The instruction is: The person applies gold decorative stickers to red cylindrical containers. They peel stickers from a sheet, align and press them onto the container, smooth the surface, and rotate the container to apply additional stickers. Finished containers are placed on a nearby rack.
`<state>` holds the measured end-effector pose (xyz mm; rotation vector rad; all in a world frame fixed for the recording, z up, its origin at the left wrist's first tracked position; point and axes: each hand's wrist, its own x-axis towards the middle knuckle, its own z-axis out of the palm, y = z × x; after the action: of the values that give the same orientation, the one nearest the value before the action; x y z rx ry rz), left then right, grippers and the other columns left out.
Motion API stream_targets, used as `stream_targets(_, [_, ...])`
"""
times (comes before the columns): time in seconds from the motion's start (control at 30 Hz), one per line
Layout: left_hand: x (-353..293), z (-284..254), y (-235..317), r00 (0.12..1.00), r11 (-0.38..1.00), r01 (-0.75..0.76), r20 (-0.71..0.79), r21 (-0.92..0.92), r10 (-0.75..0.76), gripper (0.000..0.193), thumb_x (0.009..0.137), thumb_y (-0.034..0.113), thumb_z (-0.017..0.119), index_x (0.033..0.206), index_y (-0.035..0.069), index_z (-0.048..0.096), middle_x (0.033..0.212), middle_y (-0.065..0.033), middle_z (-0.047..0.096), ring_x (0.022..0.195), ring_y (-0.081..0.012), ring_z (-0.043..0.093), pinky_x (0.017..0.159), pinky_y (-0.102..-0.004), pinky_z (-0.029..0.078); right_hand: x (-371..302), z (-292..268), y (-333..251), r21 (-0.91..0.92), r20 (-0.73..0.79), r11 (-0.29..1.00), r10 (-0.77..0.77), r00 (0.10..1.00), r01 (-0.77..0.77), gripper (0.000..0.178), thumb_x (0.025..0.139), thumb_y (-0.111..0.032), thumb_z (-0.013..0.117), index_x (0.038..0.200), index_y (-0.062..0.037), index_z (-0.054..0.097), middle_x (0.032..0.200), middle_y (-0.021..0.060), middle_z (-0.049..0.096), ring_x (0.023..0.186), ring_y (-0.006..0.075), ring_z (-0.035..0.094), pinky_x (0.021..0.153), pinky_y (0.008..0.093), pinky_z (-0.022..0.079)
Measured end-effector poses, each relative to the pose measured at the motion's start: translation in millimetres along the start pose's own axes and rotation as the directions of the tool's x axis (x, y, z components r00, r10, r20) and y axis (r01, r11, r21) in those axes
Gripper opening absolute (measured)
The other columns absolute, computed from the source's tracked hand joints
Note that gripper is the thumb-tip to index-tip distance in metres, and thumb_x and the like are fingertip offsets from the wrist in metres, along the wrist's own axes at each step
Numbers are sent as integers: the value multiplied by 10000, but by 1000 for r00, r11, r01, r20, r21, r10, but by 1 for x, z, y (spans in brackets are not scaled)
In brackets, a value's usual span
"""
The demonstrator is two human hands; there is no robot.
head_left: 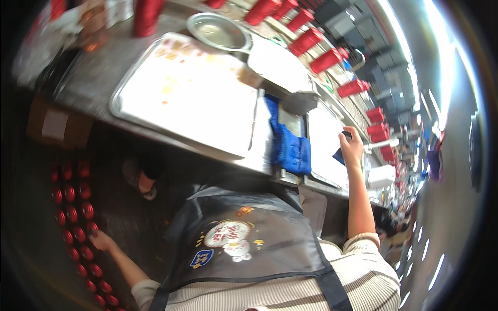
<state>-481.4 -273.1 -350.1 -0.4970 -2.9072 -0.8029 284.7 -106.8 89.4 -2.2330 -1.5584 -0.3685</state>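
Note:
My left hand (pixel 101 241), low at the left, reaches to the rows of red metal bottles (pixel 87 210) standing below the table's level. Its fingers close at the top of one red bottle (pixel 92 227); their exact grip is small and dim. Over a white tray (pixel 326 137) at the right, my right hand (pixel 351 146) is closed around a small dark thing (pixel 338 156), black to dark blue, perhaps cloth. The fingers hide most of it. A folded blue cloth (pixel 291 150) lies at the table edge, left of that tray.
A large white tray (pixel 207 98) bearing small scattered bits fills the table's middle, with a metal bowl (pixel 219 31) behind it. A grey block (pixel 301 102) stands near the blue cloth. More red bottles (pixel 325 60) line the far side. A cardboard box (pixel 54 122) sits at left.

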Motion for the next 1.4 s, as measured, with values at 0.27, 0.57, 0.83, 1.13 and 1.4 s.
stream_targets(0.27, [-41, -95, 252, 957, 631, -219, -37, -744, 289, 277, 975, 10, 593, 1227, -105, 614, 1234, -204, 656, 1095, -234, 657, 958, -313, 530, 41, 58, 77, 350, 213, 933, 5, 977, -81, 264, 786, -150, 730, 1028, -44, 728, 988, 134, 714, 922, 261, 685, 846, 340, 515])
stream_targets(0.57, [-177, -228, 510, 662, 198, -390, -124, -899, 739, 318, 997, -21, 510, 1296, -120, 548, 1364, -195, 581, 1250, -221, 563, 1070, -323, 430, 110, 132, 58, 478, 352, 873, -291, 890, 97, 312, 706, -298, 740, 901, -55, 723, 948, 161, 685, 911, 356, 664, 797, 413, 529])
stream_targets(0.83, [-265, -236, 559, 539, 177, -383, -64, -906, 840, 337, 990, -23, 513, 1318, -98, 540, 1378, -177, 567, 1232, -207, 560, 1067, -335, 441, 111, 144, 55, 556, 314, 830, -256, 914, 42, 277, 715, -269, 760, 850, -29, 726, 893, 155, 705, 832, 338, 670, 740, 399, 524])
stream_targets(1.13, [-276, -227, 565, 552, 215, -357, -19, -909, 834, 331, 981, -22, 535, 1304, -91, 562, 1343, -160, 598, 1185, -187, 590, 1040, -323, 466, 120, 151, 70, 675, 337, 738, -311, 889, 3, 193, 772, -212, 680, 852, -46, 736, 826, 151, 718, 787, 324, 692, 735, 398, 539])
stream_targets(1.4, [-275, -228, 569, 580, 252, -327, 17, -911, 814, 328, 975, -11, 548, 1293, -84, 577, 1313, -152, 618, 1151, -174, 609, 1004, -305, 475, 146, 162, 100, 793, 485, 286, 238, 842, -538, 201, 803, -185, 642, 850, 6, 682, 748, 124, 675, 672, 215, 641, 646, 357, 505])
